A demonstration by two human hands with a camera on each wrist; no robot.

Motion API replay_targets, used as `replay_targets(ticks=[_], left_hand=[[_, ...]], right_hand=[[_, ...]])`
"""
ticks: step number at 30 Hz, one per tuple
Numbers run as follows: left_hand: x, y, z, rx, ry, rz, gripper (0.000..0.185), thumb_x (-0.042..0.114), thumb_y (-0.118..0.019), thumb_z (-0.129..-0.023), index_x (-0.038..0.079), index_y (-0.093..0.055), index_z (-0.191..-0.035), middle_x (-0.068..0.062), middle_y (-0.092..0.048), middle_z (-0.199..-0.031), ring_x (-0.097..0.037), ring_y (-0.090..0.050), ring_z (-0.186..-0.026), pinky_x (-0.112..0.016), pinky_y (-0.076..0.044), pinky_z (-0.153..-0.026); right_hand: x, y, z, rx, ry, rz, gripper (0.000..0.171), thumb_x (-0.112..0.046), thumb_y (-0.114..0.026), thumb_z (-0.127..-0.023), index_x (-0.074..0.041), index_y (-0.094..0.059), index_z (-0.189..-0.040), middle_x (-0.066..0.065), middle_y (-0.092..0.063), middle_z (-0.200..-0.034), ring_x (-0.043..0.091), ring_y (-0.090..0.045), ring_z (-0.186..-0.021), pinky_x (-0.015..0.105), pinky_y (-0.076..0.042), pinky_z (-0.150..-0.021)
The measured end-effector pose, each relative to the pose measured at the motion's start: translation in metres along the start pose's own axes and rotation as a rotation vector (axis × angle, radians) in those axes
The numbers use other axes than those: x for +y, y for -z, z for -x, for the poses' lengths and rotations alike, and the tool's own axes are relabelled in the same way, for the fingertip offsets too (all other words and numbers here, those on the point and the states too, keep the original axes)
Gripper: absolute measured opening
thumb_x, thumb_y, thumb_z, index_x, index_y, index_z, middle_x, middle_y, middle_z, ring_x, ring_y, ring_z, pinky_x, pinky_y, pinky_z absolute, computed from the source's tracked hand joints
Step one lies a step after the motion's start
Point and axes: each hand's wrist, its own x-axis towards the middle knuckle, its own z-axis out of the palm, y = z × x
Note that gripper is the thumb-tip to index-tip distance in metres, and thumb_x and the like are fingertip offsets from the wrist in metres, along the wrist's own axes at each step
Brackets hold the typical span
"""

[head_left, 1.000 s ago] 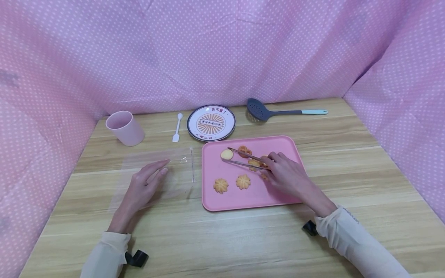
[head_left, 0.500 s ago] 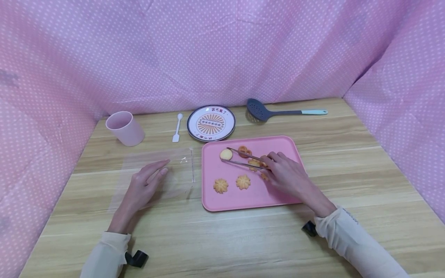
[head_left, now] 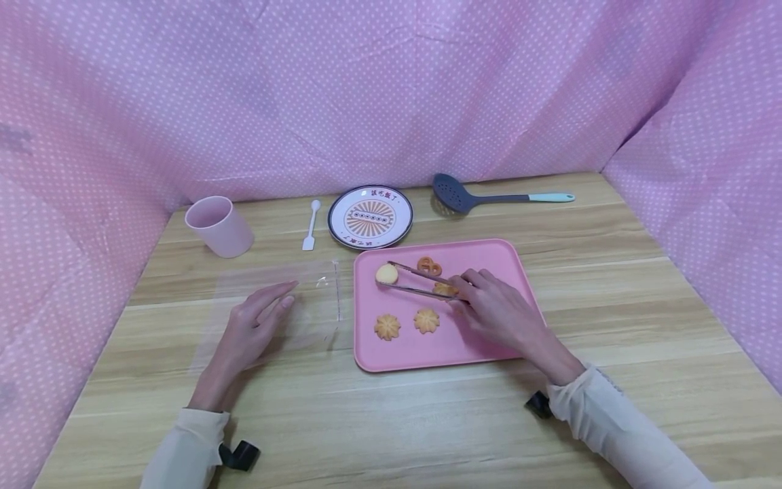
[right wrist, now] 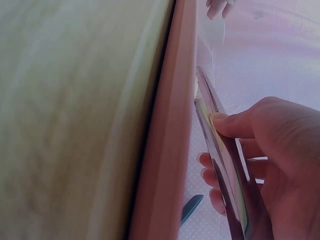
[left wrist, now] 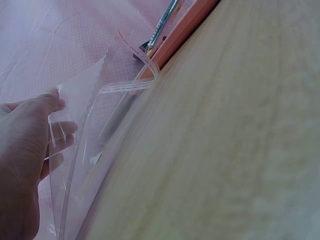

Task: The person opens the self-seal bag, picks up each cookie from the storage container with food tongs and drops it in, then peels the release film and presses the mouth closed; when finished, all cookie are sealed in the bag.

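1. The head view looks forward and down from above the wooden table (head_left: 427, 421), taking in both hands and the pink-dotted cloth backdrop (head_left: 391, 88).
2. The left wrist view sits low and close behind the left hand (left wrist: 22, 150), facing past its fingertips across the clear plastic bag (left wrist: 85, 130).
3. The right wrist view looks from close behind the right hand (right wrist: 265, 160), along the metal tongs (right wrist: 220, 165) beyond its fingers.
4. All three views share the flat pink plastic tray (head_left: 489, 255) edge.

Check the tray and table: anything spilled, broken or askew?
Nothing stands out. The cookies sit whole on the pink tray, the right hand holds metal tongs closed on a round cookie, and the left hand rests flat on the clear bag.
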Motion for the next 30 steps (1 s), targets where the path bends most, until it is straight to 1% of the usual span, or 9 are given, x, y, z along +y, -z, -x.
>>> replay_targets(ticks=[3,8,11,16,20,23,25,30], left_hand=[[0.0,0.001,0.0,0.0,0.001,0.001,0.033,-0.009,-0.069,-0.094,-0.001,-0.071,-0.126,-0.013,-0.071,-0.128,-0.022,-0.062,-0.123,-0.015,-0.039,-0.108],[0.0,0.001,0.001,0.003,0.001,0.001,0.033,-0.01,-0.068,-0.094,-0.002,-0.071,-0.126,-0.013,-0.071,-0.128,-0.021,-0.061,-0.124,-0.014,-0.039,-0.108],[0.0,0.0,0.001,0.006,-0.004,0.001,0.033,-0.011,-0.068,-0.093,-0.003,-0.071,-0.125,-0.013,-0.071,-0.128,-0.021,-0.061,-0.124,-0.014,-0.039,-0.108],[0.0,0.0,0.001,0.007,-0.005,0.001,0.033,-0.011,-0.068,-0.093,-0.003,-0.071,-0.125,-0.013,-0.071,-0.127,-0.025,-0.062,-0.123,-0.014,-0.039,-0.108],[0.001,0.001,0.001,0.005,-0.007,-0.008,0.033,-0.011,-0.068,-0.093,-0.003,-0.071,-0.125,-0.013,-0.071,-0.128,-0.027,-0.062,-0.122,-0.014,-0.039,-0.108],[0.001,0.001,0.001,0.005,-0.011,-0.011,0.034,-0.011,-0.069,-0.093,-0.002,-0.071,-0.126,-0.013,-0.071,-0.128,-0.026,-0.062,-0.123,-0.014,-0.039,-0.108],[0.001,0.001,0.001,0.007,-0.015,-0.01,0.035,-0.011,-0.068,-0.093,-0.001,-0.071,-0.127,-0.013,-0.071,-0.128,-0.025,-0.062,-0.123,-0.014,-0.039,-0.108],[0.002,0.002,0.0,0.015,-0.041,-0.001,0.039,-0.013,-0.068,-0.091,0.0,-0.072,-0.127,-0.013,-0.071,-0.127,-0.024,-0.063,-0.122,-0.016,-0.04,-0.108]], right_hand=[[-0.003,-0.001,-0.001,0.005,0.014,-0.002,0.032,-0.002,-0.077,-0.09,0.001,-0.072,-0.122,0.014,-0.067,-0.107,0.028,-0.061,-0.089,0.041,-0.058,-0.077],[-0.009,-0.004,-0.002,0.043,0.053,-0.006,0.031,0.0,-0.077,-0.089,0.0,-0.072,-0.12,0.012,-0.067,-0.106,0.027,-0.06,-0.087,0.04,-0.058,-0.073],[-0.013,-0.005,-0.005,0.062,0.064,-0.019,0.031,-0.004,-0.078,-0.09,-0.002,-0.072,-0.12,0.011,-0.067,-0.106,0.027,-0.059,-0.088,0.038,-0.057,-0.072],[-0.022,-0.006,-0.008,0.059,0.067,-0.029,0.033,-0.011,-0.078,-0.092,-0.004,-0.071,-0.124,0.01,-0.066,-0.109,0.026,-0.059,-0.091,0.039,-0.057,-0.072],[-0.029,-0.007,-0.012,0.047,0.079,-0.019,0.034,-0.013,-0.079,-0.093,-0.005,-0.07,-0.125,0.011,-0.066,-0.113,0.027,-0.059,-0.092,0.038,-0.058,-0.069],[-0.035,-0.009,-0.015,0.048,0.096,-0.026,0.034,-0.013,-0.079,-0.093,-0.005,-0.07,-0.124,0.012,-0.067,-0.113,0.026,-0.059,-0.09,0.037,-0.057,-0.066],[-0.038,-0.01,-0.017,0.052,0.107,-0.034,0.033,-0.014,-0.08,-0.093,-0.005,-0.07,-0.123,0.011,-0.067,-0.111,0.026,-0.059,-0.09,0.036,-0.057,-0.067],[-0.045,-0.013,-0.02,0.05,0.132,-0.047,0.033,-0.015,-0.079,-0.093,-0.006,-0.069,-0.124,0.01,-0.067,-0.111,0.027,-0.062,-0.094,0.04,-0.058,-0.077]])
